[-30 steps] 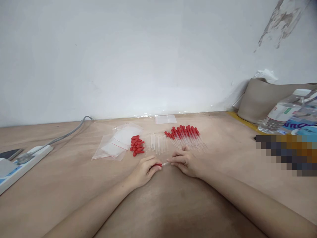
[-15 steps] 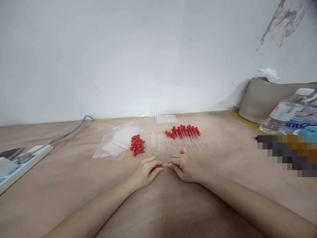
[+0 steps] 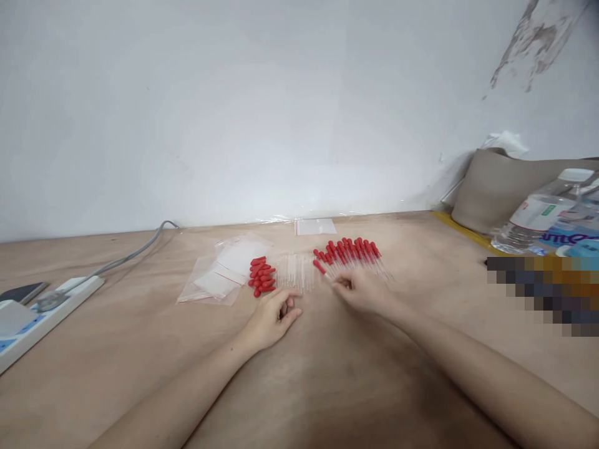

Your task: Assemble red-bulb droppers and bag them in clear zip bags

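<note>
Slanting lengthwise, dropper (image 3: 323, 270) points bulb (image 3: 319, 267) away-L, R hand (image 3: 364, 290) grip clamped on it, prob. mid-tube.

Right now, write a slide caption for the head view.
Right hand holding a red-bulbed dropper beside a row of others; left hand open near loose red bulbs and clear tubes.

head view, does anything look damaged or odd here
Yes: the wall has a ragged, discoloured patch at upper right, its surface seemingly peeled, unlike the smoother area around. Blocky pixels cover part of the right edge. The row of red-bulbed droppers looks orderly.
</note>
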Motion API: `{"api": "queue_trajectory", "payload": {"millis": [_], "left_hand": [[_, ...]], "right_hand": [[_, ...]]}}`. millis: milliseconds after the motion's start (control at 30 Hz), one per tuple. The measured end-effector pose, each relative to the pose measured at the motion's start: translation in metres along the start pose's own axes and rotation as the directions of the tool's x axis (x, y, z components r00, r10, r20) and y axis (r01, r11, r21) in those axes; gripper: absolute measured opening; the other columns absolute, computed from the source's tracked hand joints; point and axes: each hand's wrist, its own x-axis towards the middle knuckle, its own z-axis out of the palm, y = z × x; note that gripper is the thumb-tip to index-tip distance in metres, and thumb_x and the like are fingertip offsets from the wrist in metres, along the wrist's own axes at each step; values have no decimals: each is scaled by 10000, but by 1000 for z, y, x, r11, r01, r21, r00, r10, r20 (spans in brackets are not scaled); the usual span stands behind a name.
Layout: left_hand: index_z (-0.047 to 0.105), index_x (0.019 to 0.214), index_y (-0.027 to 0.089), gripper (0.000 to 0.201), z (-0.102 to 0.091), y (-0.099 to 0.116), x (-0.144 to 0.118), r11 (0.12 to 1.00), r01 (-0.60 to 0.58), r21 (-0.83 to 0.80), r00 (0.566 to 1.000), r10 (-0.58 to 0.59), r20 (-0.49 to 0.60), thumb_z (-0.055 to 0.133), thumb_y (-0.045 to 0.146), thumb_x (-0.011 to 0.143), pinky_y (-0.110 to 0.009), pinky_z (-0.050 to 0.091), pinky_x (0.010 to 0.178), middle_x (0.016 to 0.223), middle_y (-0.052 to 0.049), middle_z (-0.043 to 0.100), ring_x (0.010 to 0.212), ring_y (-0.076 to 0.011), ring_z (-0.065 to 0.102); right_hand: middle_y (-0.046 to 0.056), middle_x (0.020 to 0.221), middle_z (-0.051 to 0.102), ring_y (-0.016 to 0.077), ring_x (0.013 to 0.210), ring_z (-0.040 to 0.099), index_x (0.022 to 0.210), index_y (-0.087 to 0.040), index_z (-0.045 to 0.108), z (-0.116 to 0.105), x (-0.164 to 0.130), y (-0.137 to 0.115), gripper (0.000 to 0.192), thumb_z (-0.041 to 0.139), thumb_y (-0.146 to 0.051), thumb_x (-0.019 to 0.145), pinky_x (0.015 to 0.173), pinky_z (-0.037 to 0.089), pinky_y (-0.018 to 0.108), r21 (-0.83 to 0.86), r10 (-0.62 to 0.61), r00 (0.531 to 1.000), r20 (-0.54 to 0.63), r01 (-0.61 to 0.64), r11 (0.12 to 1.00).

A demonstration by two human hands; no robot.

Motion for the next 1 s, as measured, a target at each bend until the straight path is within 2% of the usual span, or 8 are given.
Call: {"api": "queue_trajectory", "payload": {"millis": [133, 233, 333, 467, 667, 800, 900, 1000], "left_hand": [[569, 870, 161, 106, -2, 5, 1, 999, -34, 17, 998, 33, 44, 484, 183, 810, -221, 395, 592, 735, -9, 515, 637, -109, 484], [573, 819, 156, 103, -4, 8, 1, 999, -34, 10, 997, 34, 63, 471, 173, 817, -222, 396, 599, 760, -21, 529, 649, -110, 489], [572, 815, 157, 103, -4, 8, 2, 999, -45, 4, 997, 45, 68, 469, 160, 817, -220, 396, 609, 771, -21, 533, 661, -109, 491], [571, 813, 158, 102, -3, 6, 1, 998, -55, 1, 996, 55, 64, 470, 149, 817, -214, 388, 602, 764, -17, 530, 659, -104, 485], [572, 824, 162, 111, -3, 6, 1, 998, -60, 0, 996, 59, 69, 461, 157, 824, -220, 393, 605, 766, -18, 528, 660, -107, 485], [573, 825, 164, 104, -4, 7, 0, 999, -52, 5, 996, 52, 70, 470, 163, 821, -220, 396, 602, 760, -17, 531, 653, -105, 487], [574, 830, 168, 106, -3, 7, 1, 998, -61, 8, 996, 61, 67, 468, 159, 821, -218, 395, 602, 766, -15, 533, 658, -105, 487], [576, 826, 167, 108, -4, 6, 1, 998, -63, 10, 996, 62, 59, 468, 157, 821, -213, 393, 598, 767, -14, 531, 654, -102, 486]], "right_hand": [[28, 583, 602, 139, 568, 535, 560, -175, 599, 4, 33, 13, 243, 461, -279, 732, 498, 302, 220, -42, 259, 956, -139, -267, 963], [58, 638, 625, 177, 632, 572, 578, -177, 619, 12, 48, 13, 237, 465, -299, 711, 513, 330, 236, -111, 363, 918, -163, -382, 917], [98, 718, 644, 223, 698, 597, 688, -162, 653, 19, 54, 10, 250, 475, -337, 699, 552, 375, 272, -164, 423, 888, -178, -451, 877], [124, 772, 651, 265, 765, 607, 788, -153, 661, 23, 56, 6, 319, 453, -385, 718, 605, 417, 329, -189, 451, 880, -147, -473, 861], [128, 795, 650, 271, 792, 608, 817, -150, 653, 21, 55, 5, 363, 432, -428, 744, 625, 428, 345, -186, 474, 878, -70, -478, 858], [126, 825, 645, 266, 811, 601, 823, -161, 643, 19, 53, 1, 445, 382, -518, 773, 643, 416, 347, -241, 417, 901, -123, -435, 868], [88, 843, 649, 230, 830, 599, 831, -192, 633, 20, 51, -7, 334, 403, -431, 789, 662, 408, 318, -257, 328, 937, -120, -348, 901], [84, 844, 654, 227, 825, 604, 828, -186, 637, 25, 51, -14, 237, 448, -313, 762, 649, 413, 305, -289, 315, 946, -76, -324, 901]]}}
